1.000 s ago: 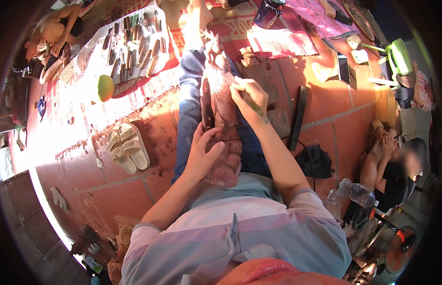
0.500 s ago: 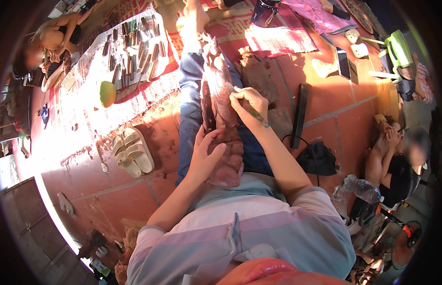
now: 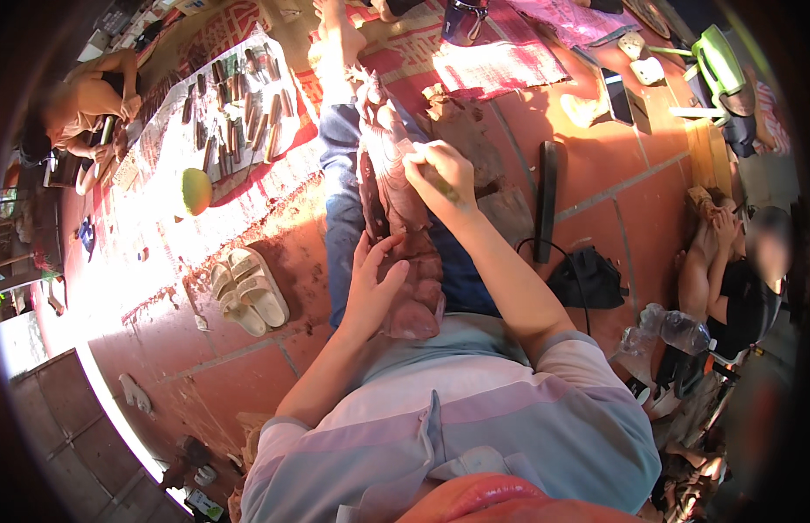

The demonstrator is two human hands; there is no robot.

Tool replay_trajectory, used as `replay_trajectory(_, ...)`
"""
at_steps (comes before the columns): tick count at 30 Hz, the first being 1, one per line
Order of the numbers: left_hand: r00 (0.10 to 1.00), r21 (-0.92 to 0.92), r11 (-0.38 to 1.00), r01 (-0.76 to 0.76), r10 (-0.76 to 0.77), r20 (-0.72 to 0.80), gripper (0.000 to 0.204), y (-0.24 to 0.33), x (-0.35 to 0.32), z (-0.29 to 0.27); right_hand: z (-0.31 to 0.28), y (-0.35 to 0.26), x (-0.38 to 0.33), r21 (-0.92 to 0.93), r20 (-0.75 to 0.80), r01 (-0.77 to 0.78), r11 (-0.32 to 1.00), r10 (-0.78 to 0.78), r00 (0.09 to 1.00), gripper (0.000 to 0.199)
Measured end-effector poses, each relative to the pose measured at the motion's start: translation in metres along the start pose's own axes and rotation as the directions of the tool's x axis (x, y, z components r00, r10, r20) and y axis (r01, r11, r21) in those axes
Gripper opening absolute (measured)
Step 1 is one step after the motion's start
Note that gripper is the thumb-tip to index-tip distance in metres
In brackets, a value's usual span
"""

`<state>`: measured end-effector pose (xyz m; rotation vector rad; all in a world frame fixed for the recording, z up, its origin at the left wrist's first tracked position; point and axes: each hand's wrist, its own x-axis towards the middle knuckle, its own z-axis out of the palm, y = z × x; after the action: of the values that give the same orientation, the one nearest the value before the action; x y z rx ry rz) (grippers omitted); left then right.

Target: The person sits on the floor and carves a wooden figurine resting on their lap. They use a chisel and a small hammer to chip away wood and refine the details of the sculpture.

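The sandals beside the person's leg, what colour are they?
Cream, a pale off-white pair of sandals, seen in the head view.

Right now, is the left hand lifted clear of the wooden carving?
No, the left hand rests flat on the wooden carving lying along the person's lap.

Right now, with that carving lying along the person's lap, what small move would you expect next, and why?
Probably a short stroke of the slim tool along the wooden carving. The right hand holds it against the wood, and the left hand steadies the carving lower down.
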<state>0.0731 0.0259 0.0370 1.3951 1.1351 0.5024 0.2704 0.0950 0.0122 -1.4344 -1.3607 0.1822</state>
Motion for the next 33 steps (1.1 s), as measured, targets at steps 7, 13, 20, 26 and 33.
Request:
replay_trajectory(7, 1.0, 0.015, 1.0, 0.001, -0.001, 0.003, 0.045, 0.002, 0.0, 0.0, -0.006, -0.006, 0.008, 0.071, 0.066, -0.007, 0.997, 0.002, 0.998, 0.01)
replay_trajectory(13, 0.999, 0.073, 0.997, -0.034, 0.034, 0.009, 0.043, -0.001, 0.0, 0.0, -0.008, 0.002, -0.01, 0.082, 0.081, -0.059, 0.995, 0.053, 0.995, 0.01)
replay_trajectory(20, 1.0, 0.039, 0.999, -0.013, 0.012, 0.025, 0.043, -0.003, 0.0, 0.0, -0.009, 0.01, -0.009, 0.107, 0.022, -0.014, 0.994, 0.012, 1.0, 0.007)
replay_trajectory(26, 1.0, 0.019, 1.0, 0.003, -0.003, 0.02, 0.043, -0.001, 0.001, -0.002, -0.002, 0.008, 0.0, 0.189, -0.012, -0.076, 0.979, 0.08, 0.997, 0.01)
replay_trajectory(33, 1.0, 0.0, 1.0, 0.002, -0.002, 0.025, 0.043, 0.005, -0.001, -0.001, -0.005, 0.007, 0.01, 0.177, 0.022, -0.099, 0.979, 0.097, 0.995, 0.01)
